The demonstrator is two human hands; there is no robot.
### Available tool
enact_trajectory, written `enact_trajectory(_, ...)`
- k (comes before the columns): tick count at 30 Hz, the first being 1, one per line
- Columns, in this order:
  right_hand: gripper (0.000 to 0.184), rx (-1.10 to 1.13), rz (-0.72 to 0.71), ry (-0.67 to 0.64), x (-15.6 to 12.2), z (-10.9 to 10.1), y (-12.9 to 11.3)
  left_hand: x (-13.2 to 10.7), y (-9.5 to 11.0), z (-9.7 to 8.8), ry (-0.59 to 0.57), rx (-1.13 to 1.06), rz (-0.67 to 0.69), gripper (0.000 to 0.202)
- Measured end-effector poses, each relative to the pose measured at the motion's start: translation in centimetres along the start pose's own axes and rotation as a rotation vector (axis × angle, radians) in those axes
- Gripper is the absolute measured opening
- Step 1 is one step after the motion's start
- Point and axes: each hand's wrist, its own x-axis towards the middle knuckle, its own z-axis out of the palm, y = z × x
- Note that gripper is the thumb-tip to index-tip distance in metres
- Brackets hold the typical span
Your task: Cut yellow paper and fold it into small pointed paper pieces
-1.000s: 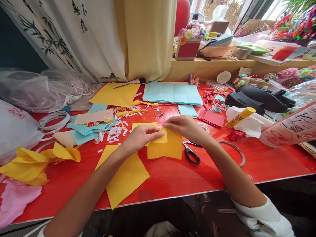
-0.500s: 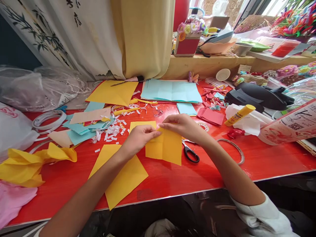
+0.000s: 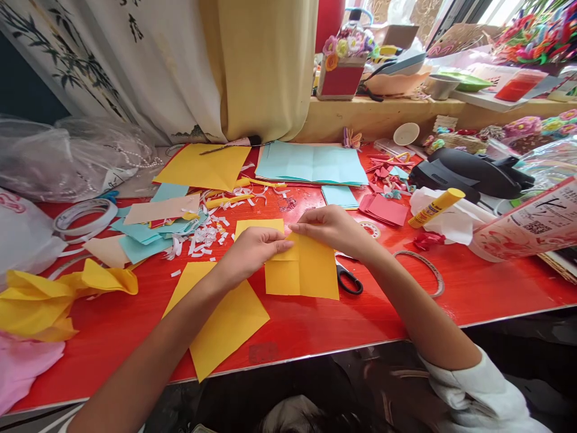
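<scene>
A creased sheet of yellow paper (image 3: 318,270) hangs from both hands over the middle of the red table. My left hand (image 3: 256,249) pinches its upper left part between thumb and fingers. At its top edge, my right hand (image 3: 329,228) grips it with fingertips pressed together, close to the left thumb. Fold lines cross the sheet, and its upper part is partly hidden by the hands. Behind my left hand lies another yellow piece (image 3: 259,225). A larger yellow sheet (image 3: 229,331) rests under my left forearm. Black-handled scissors (image 3: 349,281) lie just right of the held paper.
Paper scraps (image 3: 207,237) and tape rolls (image 3: 85,218) lie to the left. Light blue sheets (image 3: 311,163) are stacked at the back. Red paper squares (image 3: 384,209), a yellow glue stick (image 3: 436,208) and a black device (image 3: 469,171) stand or lie to the right.
The held yellow paper has opened out flatter, its right side swinging a little to the right. Both hands keep their grip in nearly the same place.
</scene>
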Motion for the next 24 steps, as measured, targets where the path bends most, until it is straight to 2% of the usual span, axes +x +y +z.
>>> enact_trajectory(4,0.043,-0.024,-0.011,-0.006,0.1,0.05,-0.16,0.17,-0.12,0.18,-0.037,-0.04,-0.014,0.028)
enact_trajectory(13,0.035,0.065,0.027,0.01,0.1,0.28,-0.14,0.04,-0.02,0.46,-0.018,0.065,-0.07,0.035)
enact_trajectory(21,0.039,-0.036,0.011,0.033,0.11,0.59,0.12,0.07,0.08,0.48,-0.041,0.045,-0.052,0.041)
enact_trajectory(24,0.038,-0.023,0.011,0.022,0.11,0.49,0.01,0.02,0.07,0.43,-0.043,0.01,-0.075,0.036)
